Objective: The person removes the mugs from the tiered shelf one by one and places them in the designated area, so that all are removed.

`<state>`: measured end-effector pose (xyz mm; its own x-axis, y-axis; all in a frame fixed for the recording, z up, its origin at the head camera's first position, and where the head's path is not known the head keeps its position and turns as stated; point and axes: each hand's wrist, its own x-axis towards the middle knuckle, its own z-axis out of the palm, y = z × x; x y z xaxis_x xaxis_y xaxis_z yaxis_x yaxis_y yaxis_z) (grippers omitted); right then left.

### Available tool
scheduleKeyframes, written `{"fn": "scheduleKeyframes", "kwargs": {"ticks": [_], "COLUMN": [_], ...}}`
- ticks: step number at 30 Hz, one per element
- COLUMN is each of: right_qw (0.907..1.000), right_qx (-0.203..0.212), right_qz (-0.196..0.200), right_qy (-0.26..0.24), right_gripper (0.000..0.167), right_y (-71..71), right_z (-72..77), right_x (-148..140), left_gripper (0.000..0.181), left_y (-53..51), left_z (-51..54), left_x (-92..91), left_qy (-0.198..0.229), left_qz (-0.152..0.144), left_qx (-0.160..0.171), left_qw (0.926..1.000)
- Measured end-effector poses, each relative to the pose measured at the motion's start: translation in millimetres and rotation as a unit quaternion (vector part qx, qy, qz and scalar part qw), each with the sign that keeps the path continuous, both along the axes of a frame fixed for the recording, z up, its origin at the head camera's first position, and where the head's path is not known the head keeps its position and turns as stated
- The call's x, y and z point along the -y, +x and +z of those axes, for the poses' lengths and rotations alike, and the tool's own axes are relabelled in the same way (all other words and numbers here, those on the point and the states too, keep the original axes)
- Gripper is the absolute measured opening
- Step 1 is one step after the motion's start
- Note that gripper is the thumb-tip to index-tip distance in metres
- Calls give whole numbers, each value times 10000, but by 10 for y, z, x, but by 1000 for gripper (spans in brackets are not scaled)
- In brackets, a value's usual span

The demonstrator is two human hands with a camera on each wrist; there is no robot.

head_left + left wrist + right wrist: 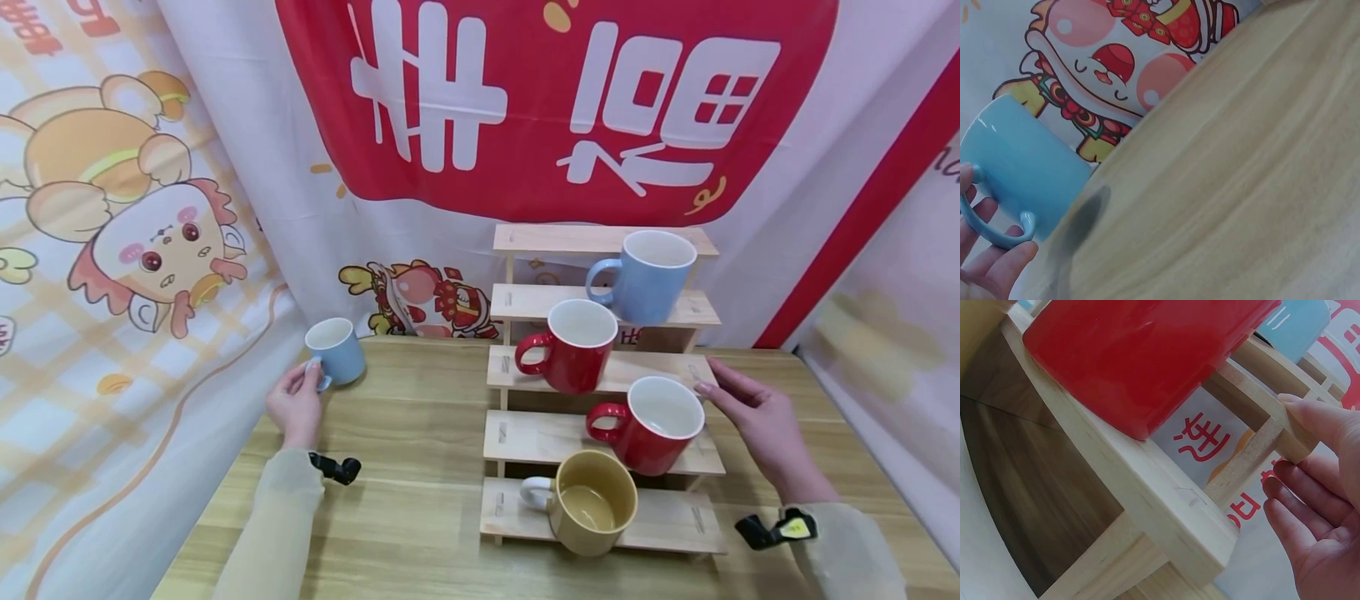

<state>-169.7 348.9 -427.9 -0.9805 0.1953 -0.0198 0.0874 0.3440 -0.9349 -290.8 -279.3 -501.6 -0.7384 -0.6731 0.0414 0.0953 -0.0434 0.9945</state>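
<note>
My left hand (pixel 297 406) holds a light blue mug (pixel 343 353) by its handle at the table's left rear; the left wrist view shows the fingers and thumb round the handle of the mug (pixel 1025 164). On the right, my right hand (pixel 765 421) pinches the right end of the middle shelf of a wooden stepped rack (pixel 525 437). In the right wrist view the thumb of the hand (pixel 1319 487) lies on top of the shelf end, with fingers beneath. A red mug (pixel 576 354) stands on that middle shelf.
Also on the rack are a second light blue mug (pixel 652 279) higher up, another red mug (pixel 663 429) one shelf lower, and a tan mug (pixel 592 504) with a white handle on the lowest shelf. Printed cloth (pixel 420 187) hangs behind and beside the wooden table (pixel 412 500).
</note>
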Motion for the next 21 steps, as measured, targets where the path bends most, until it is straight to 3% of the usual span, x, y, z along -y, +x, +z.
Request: {"fn": "scheduleKeyframes", "kwargs": {"ticks": [6, 16, 21], "right_qw": [10000, 10000, 10000], "right_qx": [10, -10, 34], "right_qz": [28, -1, -16], "right_qy": [44, -48, -2], "right_gripper": [69, 68, 68], "right_y": [-10, -1, 9], "right_z": [-13, 0, 10], "right_x": [-4, 3, 6], "left_gripper": [35, 38, 40], "left_y": [20, -8, 9], "left_z": [-70, -181, -214], "left_x": [13, 72, 73], "left_qy": [-304, -321, -17], "left_qz": [92, 64, -58], "left_qx": [182, 293, 228], "left_qw": [9993, 9990, 9997]}}
